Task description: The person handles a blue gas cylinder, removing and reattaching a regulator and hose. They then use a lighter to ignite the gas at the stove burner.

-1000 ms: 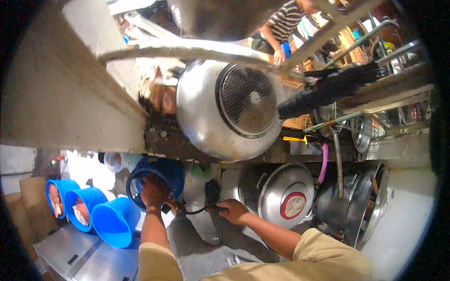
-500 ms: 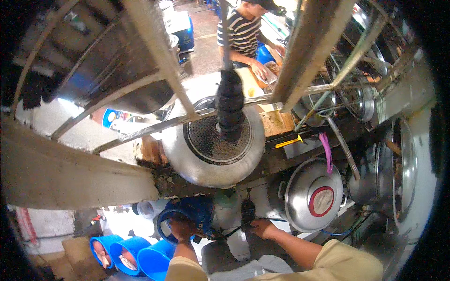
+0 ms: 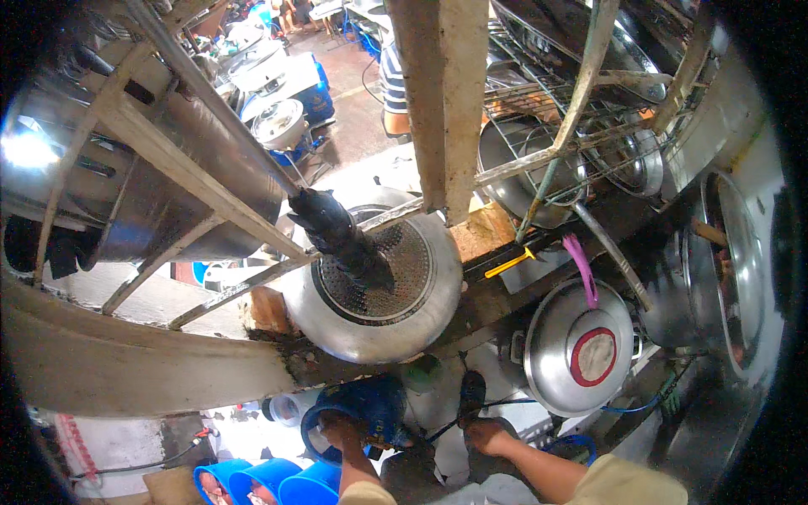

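My left hand (image 3: 339,431) is at the ringed end of a dark blue cylindrical container (image 3: 374,406), low in the middle. Its fingers look curled over the rim, partly lost in shadow. My right hand (image 3: 488,439) is over my dark trouser leg, fingers curled, close to a thin dark hose (image 3: 446,427). Whether it grips anything is hidden. A dark shoe (image 3: 473,389) shows just beyond that hand. Right of it stands a round metal pan or lid (image 3: 551,370) with a red-rimmed disc (image 3: 593,357).
A big silver pot-like vessel (image 3: 311,316) with a perforated centre stands ahead, behind a metal frame (image 3: 454,109). Blue buckets (image 3: 311,486) line the lower left. A yellow razor-like tool (image 3: 509,263) and a pink strap (image 3: 581,261) are right. A person in stripes (image 3: 393,80) is partly hidden.
The view has swung, so the scene is shifted and the striped person is mostly hidden behind the frame. My right hand sits lower, just below the hose. My left hand stays at the blue container.
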